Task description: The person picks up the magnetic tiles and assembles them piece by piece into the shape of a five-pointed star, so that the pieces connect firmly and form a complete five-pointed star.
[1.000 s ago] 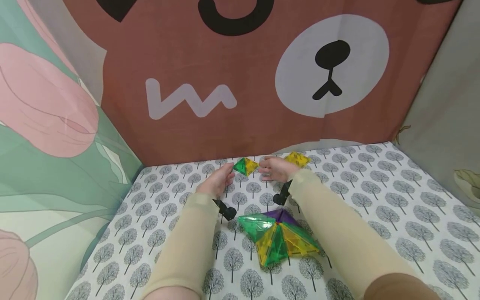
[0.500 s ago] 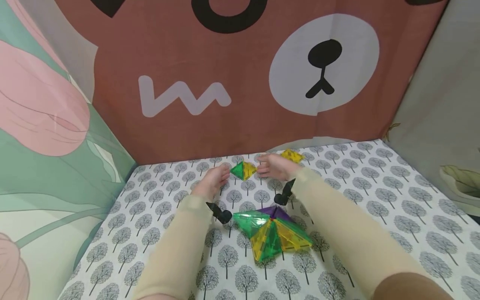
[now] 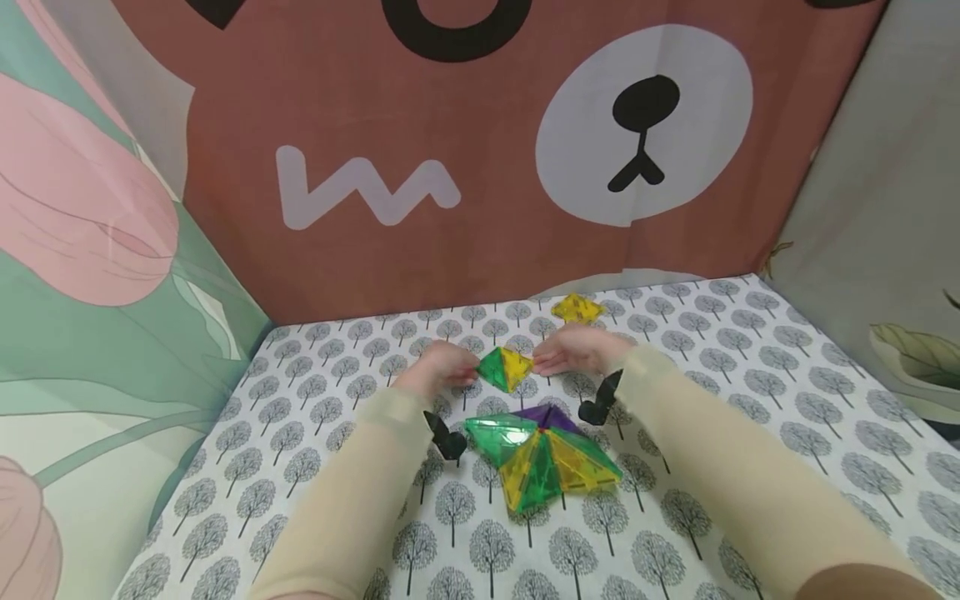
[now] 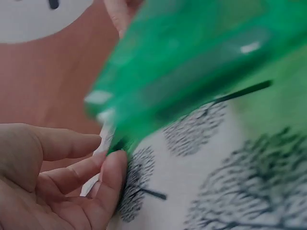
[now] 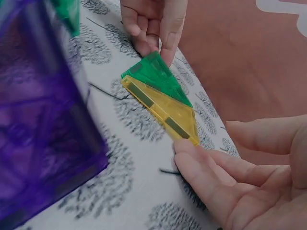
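Note:
A small pyramid of see-through magnetic tiles, green and yellow (image 3: 516,367), is between my two hands on the patterned cloth. My left hand (image 3: 442,364) touches its green corner with the fingertips. The fingertips of my right hand (image 3: 577,348) rest against the yellow corner, and the thumb (image 5: 261,136) stands apart in the right wrist view. Nearer to me lies a larger star-shaped build (image 3: 546,467) of green, yellow and purple tiles. Its purple side (image 5: 38,143) looms large in the right wrist view, and its green tiles (image 4: 192,72) cover much of the left wrist view.
A yellow tile piece (image 3: 577,308) lies at the back, beyond my right hand. The tree-print cloth (image 3: 315,467) meets a brown curtain (image 3: 450,267) with a bear print behind, and hanging fabrics stand at left and right.
Both hands have come nearer to me, and the small green and yellow pyramid has come with them, closer to the star-shaped build. Earlier, the hands stood apart on either side of it.

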A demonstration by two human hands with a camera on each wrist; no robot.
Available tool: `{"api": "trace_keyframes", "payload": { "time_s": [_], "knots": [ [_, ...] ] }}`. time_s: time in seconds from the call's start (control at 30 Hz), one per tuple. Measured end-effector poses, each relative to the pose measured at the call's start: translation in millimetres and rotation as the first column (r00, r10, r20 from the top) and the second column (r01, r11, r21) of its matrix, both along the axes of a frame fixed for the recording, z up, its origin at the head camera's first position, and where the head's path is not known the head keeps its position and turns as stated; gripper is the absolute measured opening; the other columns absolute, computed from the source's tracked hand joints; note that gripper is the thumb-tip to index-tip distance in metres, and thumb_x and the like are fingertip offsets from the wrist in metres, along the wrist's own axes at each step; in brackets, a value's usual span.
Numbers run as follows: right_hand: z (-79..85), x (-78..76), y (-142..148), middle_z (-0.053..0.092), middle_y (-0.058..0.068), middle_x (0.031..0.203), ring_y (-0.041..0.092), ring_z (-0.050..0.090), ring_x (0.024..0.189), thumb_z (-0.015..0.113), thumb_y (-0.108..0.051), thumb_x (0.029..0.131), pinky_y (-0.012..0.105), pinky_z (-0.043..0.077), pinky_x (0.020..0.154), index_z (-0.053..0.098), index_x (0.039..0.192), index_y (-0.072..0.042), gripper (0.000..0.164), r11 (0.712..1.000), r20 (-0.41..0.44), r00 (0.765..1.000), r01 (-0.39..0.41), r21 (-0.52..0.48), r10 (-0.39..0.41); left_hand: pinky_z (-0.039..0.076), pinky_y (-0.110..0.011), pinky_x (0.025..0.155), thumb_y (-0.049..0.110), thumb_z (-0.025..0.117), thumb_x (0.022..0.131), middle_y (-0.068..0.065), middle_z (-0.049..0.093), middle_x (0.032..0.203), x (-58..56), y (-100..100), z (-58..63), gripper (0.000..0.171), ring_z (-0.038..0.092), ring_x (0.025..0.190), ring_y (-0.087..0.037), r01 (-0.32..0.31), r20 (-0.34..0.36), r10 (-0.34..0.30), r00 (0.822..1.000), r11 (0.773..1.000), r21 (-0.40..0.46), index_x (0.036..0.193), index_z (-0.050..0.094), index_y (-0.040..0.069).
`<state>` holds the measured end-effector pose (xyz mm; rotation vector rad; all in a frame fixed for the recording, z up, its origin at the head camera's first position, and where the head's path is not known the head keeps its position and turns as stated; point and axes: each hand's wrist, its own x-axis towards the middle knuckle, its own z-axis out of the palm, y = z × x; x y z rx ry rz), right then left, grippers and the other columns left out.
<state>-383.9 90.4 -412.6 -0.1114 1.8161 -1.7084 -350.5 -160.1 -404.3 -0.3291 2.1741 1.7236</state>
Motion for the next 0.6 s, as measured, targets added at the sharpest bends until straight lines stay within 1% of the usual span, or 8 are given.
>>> {"api": "trace_keyframes", "payload": {
  "time_s": [0.1, 0.2, 0.37, 0.47, 0.6],
  "knots": [
    [-2.7, 6.0, 4.3, 0.064, 0.029, 0.112, 0.03, 0.068, 0.098, 0.053, 0.005, 0.097, 0.039, 0.054, 0.092, 0.05, 0.126, 0.02, 0.033, 1.0, -0.022, 1.0, -0.017, 0.011, 0.017, 0.057, -0.023, 0.062, -0.006, 0.063, 0.089, -0.012, 0.064, 0.078, 3.2, 7.8, -0.5, 0.016, 0.061, 0.058, -0.013, 0.007, 0.003, -0.007, 1.0, 1.0, -0.014, 0.105, 0.064, -0.011],
    [-4.4, 12.4, 5.3, 0.065, 0.027, 0.108, 0.029, 0.07, 0.093, 0.056, 0.005, 0.096, 0.038, 0.055, 0.09, 0.051, 0.125, 0.019, 0.032, 1.0, -0.01, 1.0, -0.005, 0.0, 0.005, 0.056, -0.022, 0.059, -0.006, 0.062, 0.09, -0.011, 0.063, 0.076, 8.2, 12.2, -0.1, 0.018, 0.06, 0.057, -0.013, 0.017, 0.001, -0.017, 1.0, 1.0, -0.015, 0.107, 0.065, -0.011],
    [-4.5, 22.2, 6.9, 0.065, 0.027, 0.104, 0.029, 0.071, 0.087, 0.058, 0.006, 0.095, 0.039, 0.056, 0.087, 0.049, 0.123, 0.017, 0.031, 1.0, -0.004, 1.0, 0.011, -0.015, -0.011, 0.058, -0.024, 0.063, -0.003, 0.063, 0.092, -0.014, 0.066, 0.08, 15.3, 14.9, 0.5, 0.021, 0.063, 0.059, -0.014, 0.049, 0.009, -0.049, 0.999, 0.999, -0.011, 0.111, 0.064, -0.011],
    [-3.9, 25.4, 8.5, 0.066, 0.026, 0.099, 0.028, 0.071, 0.084, 0.059, 0.006, 0.095, 0.039, 0.057, 0.085, 0.051, 0.12, 0.016, 0.029, 1.0, 0.0, 1.0, 0.024, -0.011, -0.024, 0.059, -0.027, 0.068, -0.002, 0.064, 0.092, -0.016, 0.067, 0.084, 18.8, 15.8, 1.9, 0.023, 0.065, 0.062, -0.016, 0.056, 0.018, -0.056, 0.998, 0.998, 0.006, 0.113, 0.062, -0.009],
    [-2.1, 28.6, 10.5, 0.067, 0.024, 0.096, 0.027, 0.071, 0.082, 0.059, 0.006, 0.094, 0.038, 0.057, 0.084, 0.053, 0.118, 0.016, 0.027, 0.999, -0.004, 0.999, 0.036, -0.019, -0.036, 0.059, -0.028, 0.07, -0.002, 0.063, 0.092, -0.016, 0.067, 0.084, 21.8, 16.2, 5.1, 0.023, 0.066, 0.064, -0.017, 0.06, 0.002, -0.06, 0.998, 0.998, 0.034, 0.114, 0.062, -0.011]
  ]
}}
